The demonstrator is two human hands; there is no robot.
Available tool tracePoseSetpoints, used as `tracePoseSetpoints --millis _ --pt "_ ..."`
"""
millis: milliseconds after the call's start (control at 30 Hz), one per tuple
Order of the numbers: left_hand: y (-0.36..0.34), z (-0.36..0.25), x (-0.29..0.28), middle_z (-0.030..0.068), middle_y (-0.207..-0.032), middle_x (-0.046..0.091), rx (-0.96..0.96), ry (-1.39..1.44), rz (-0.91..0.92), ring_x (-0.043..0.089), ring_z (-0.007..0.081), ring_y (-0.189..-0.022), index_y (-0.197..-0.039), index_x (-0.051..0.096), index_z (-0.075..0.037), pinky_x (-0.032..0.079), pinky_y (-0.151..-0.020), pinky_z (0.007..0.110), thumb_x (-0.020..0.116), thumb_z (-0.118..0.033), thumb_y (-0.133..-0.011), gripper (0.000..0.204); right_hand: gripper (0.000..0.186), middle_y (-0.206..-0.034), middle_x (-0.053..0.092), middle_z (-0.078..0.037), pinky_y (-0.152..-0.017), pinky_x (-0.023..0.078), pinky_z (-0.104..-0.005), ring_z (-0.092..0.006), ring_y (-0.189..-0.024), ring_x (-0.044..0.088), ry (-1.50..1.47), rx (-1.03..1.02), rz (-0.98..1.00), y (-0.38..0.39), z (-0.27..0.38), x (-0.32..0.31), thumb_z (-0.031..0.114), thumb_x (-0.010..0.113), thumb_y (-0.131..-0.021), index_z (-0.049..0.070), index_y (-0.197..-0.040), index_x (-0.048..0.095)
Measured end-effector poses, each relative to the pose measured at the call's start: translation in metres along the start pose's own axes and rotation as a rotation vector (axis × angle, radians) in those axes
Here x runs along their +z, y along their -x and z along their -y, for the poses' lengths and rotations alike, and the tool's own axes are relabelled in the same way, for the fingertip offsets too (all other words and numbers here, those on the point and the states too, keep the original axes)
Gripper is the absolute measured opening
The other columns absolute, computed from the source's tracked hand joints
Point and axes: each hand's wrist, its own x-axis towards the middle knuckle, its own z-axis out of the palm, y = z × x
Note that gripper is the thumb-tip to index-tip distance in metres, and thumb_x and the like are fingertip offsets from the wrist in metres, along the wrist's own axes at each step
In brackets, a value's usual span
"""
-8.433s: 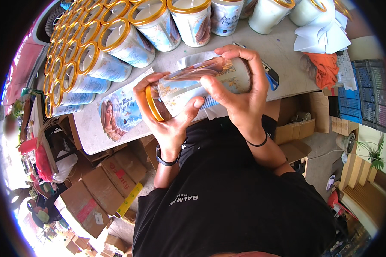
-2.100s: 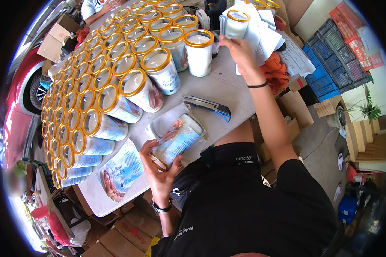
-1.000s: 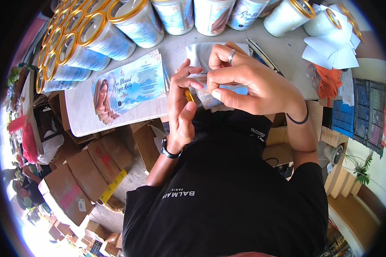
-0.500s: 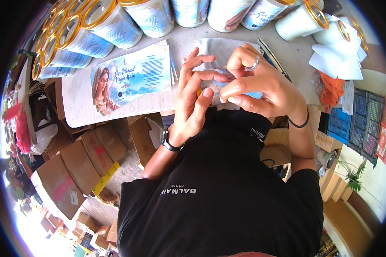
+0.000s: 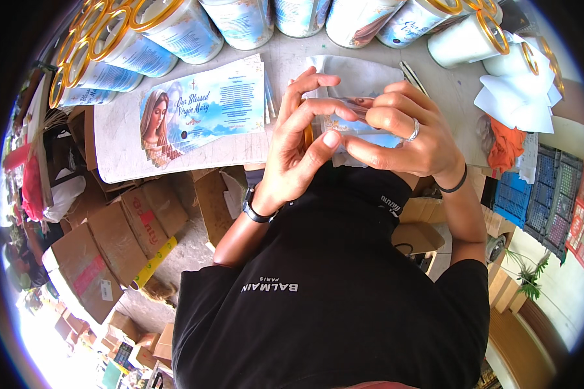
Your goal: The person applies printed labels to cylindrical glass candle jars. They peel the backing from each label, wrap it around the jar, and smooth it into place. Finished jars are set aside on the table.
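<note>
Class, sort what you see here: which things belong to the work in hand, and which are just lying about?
Probably part of the work:
gold-rimmed jar between left hand and right hand
stack of picture labels
labelled jars
plain white jar

Probably just lying about:
orange cloth
blue crate
cardboard box
green plant

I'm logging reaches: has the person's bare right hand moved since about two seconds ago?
Yes: the right hand has come leftward, away from the white paper sheets, to the gold-rimmed glass jar at the left hand.

Pale table (image 5: 118,146) with candle jars (image 5: 241,24), labels (image 5: 207,107)
</note>
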Motion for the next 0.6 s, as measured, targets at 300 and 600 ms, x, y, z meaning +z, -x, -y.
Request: tracePoseSetpoints --millis 300,600 --pt "0.006 0.016 0.021 0.0196 -0.135 0.051 0.134 0.027 -0.281 0.039 0.0402 -0.142 -0.103 0.058 -0.005 0.032 -0.116 0.054 0.066 -0.013 -0.097 0.013 0.009 -0.086 0.056 -0.007 -0.070 0.050 -0.0367 -0.0231 -0.076 0.061 -0.114 0.355 0.005 -0.021 0.021 -0.020 0.009 0.076 -0.082 0.005 -0.088 0.070" --pt "0.016 0.033 0.039 0.0123 -0.120 0.049 0.388 -0.186 -0.431 0.052 0.0419 -0.131 -0.089 0.052 -0.003 0.036 -0.113 0.062 0.068 -0.025 -0.099 0.029 0.016 -0.085 0.058 -0.011 -0.068 0.047 -0.0390 -0.0303 -0.076 0.059 -0.261 0.773 0.160 -0.024 0.049 -0.022 0.010 0.073 -0.089 -0.001 -0.087 0.061"
